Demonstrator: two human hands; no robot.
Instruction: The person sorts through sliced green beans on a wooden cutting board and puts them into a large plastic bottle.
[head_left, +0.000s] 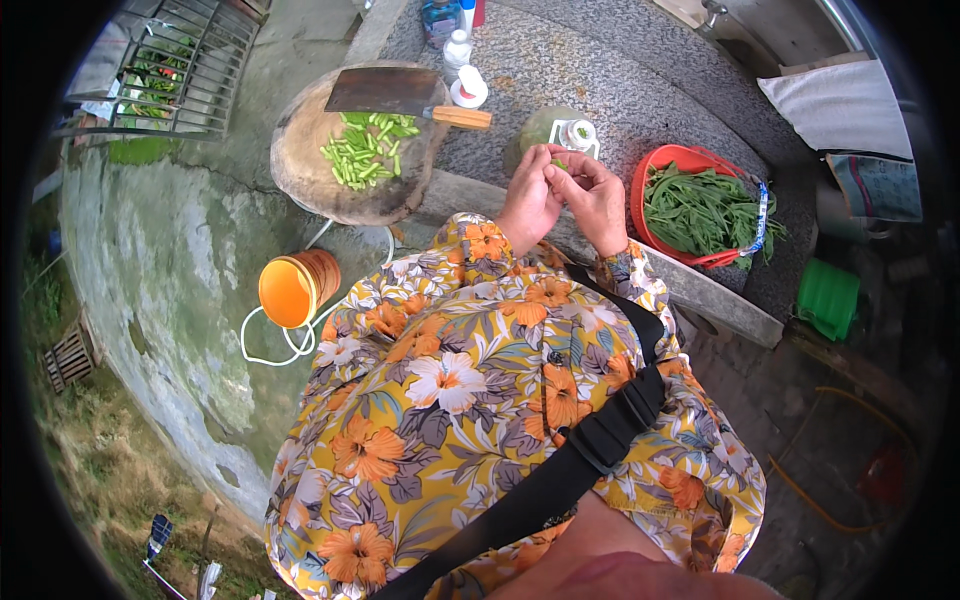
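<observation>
My left hand and my right hand meet above the counter's near edge. Between their fingertips is a small green piece of vegetable, mostly covered by the fingers. Just beyond them stands a plastic bottle or jar with bits of green in its mouth, beside a rounded, pale green object. To the left, cut green stem pieces lie on a round wooden chopping board. A cleaver rests across the board's far side, its wooden handle over the edge. At right, a red plastic basket holds leafy greens.
White bottles and a blue bottle stand at the counter's back left. An orange bucket and a white hose are on the floor at left. A green plastic container is at right, below a hanging cloth.
</observation>
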